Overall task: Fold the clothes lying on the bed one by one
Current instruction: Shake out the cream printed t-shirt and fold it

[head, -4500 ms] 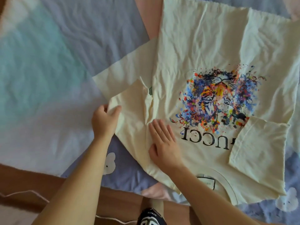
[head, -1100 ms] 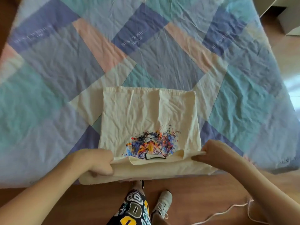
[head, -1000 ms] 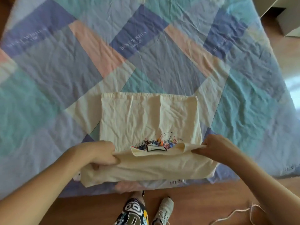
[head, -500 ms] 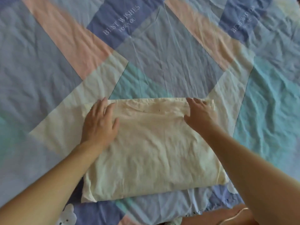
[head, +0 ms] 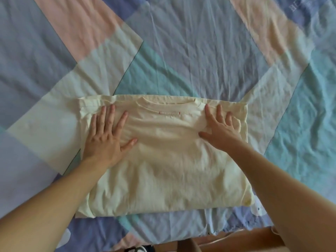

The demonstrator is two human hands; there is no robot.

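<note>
A cream T-shirt lies folded into a wide rectangle on the patchwork bedsheet, its plain back up and its neckline along the far edge. The printed front is hidden underneath. My left hand lies flat on the shirt's far left part, fingers spread. My right hand presses flat on the far right part, near the collar's right end. Neither hand grips any cloth.
The sheet's pastel patches of blue, pink, teal and cream spread wrinkled all around the shirt. The bed's near edge runs along the bottom, with brown wooden floor and a shoe below it.
The hands carried the shirt's near half up and over the far half, hiding the print, and let go of it. They now lie flat on it, slightly nearer than half a second ago.
</note>
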